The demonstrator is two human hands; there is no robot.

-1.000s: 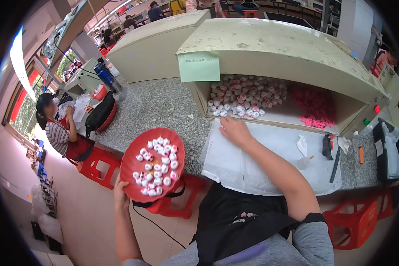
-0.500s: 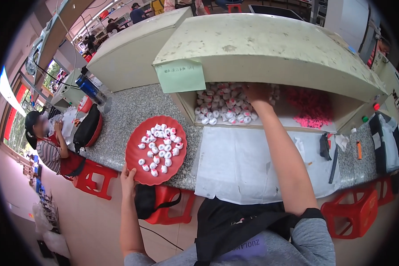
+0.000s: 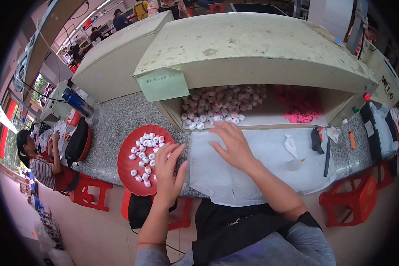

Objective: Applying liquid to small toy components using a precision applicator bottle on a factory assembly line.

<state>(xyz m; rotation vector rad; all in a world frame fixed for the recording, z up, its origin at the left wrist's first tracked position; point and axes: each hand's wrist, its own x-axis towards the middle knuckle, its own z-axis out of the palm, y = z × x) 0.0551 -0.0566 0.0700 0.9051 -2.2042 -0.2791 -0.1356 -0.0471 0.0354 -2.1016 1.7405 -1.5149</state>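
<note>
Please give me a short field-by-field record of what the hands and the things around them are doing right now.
Left hand: open, fingers spread, over the right edge of the red plate.
Right hand: open, flat on the white sheet.
Plate contents: small white pieces with red marks.
Open box: heap of white pieces left, pink pieces right.
Surface: speckled grey counter.
Nearby: seated person at far left.

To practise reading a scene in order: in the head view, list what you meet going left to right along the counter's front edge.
Black bag → red plate of small white pieces → left hand → right hand on the white sheet → crumpled white scrap → black tool → orange marker.
</note>
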